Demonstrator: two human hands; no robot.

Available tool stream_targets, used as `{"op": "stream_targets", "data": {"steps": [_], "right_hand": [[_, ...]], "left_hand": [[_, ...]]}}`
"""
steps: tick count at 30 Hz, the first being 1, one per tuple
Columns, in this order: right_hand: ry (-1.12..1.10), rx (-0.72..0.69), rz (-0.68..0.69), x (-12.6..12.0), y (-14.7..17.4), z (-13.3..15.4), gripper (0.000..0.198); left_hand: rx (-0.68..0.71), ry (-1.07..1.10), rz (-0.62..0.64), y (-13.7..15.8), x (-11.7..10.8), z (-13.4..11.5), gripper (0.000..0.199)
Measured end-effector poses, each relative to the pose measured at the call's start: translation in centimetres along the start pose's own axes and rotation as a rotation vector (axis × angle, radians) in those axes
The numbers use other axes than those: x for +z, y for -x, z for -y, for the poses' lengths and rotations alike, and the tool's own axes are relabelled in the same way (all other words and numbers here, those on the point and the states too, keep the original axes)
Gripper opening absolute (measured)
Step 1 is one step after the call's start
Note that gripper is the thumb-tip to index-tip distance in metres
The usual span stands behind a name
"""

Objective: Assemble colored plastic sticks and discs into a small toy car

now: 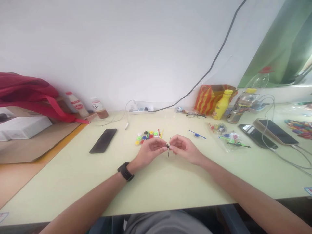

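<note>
Above the table's middle, my left hand (154,150) and my right hand (184,150) meet fingertip to fingertip. Between them, both pinch a small black spinner arrow (168,152), its thin pointer roughly upright; the fingers partly cover its hub. Just behind my left hand lies a pile of coloured round plastic pieces (146,136) in yellow, green, red, white, blue and black. Thin red and yellow sticks show at the pile's right side. To the right, beyond my right hand, a blue spinner arrow (197,135) with a round hub lies flat.
A black phone (103,140) lies at left. At right are clear bags of small plastic parts (230,139), two phones (278,131) with cables, a yellow bottle (222,104) and a striped bag (203,99). Glasses (196,115) and a power strip (141,110) sit by the wall.
</note>
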State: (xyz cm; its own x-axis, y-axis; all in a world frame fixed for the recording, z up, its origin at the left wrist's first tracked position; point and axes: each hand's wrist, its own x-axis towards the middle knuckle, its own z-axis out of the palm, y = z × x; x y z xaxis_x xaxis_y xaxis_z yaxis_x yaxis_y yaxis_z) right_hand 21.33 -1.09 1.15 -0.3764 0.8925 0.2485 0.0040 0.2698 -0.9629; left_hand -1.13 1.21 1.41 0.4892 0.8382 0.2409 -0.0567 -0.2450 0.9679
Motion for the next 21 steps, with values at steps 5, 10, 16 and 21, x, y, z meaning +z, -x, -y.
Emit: {"op": "stream_targets", "data": {"steps": [5, 10, 16, 21], "right_hand": [[0.124, -0.059, -0.117, 0.05, 0.44, 0.30, 0.057], [0.107, -0.007, -0.129, -0.27, 0.43, 0.18, 0.037], [0.050, 0.062, 0.033, -0.79, 0.06, 0.31, 0.064], [-0.049, 0.062, -0.033, -0.21, -0.01, 0.59, 0.039]], "left_hand": [[-0.018, -0.011, -0.031, 0.01, 0.05, -0.28, 0.029], [-0.014, -0.009, -0.029, 0.01, -0.02, -0.17, 0.027], [0.004, -0.030, -0.039, 0.00, -0.11, -0.01, 0.026], [0.002, -0.025, -0.033, -0.03, -0.06, -0.04, 0.026]]}}
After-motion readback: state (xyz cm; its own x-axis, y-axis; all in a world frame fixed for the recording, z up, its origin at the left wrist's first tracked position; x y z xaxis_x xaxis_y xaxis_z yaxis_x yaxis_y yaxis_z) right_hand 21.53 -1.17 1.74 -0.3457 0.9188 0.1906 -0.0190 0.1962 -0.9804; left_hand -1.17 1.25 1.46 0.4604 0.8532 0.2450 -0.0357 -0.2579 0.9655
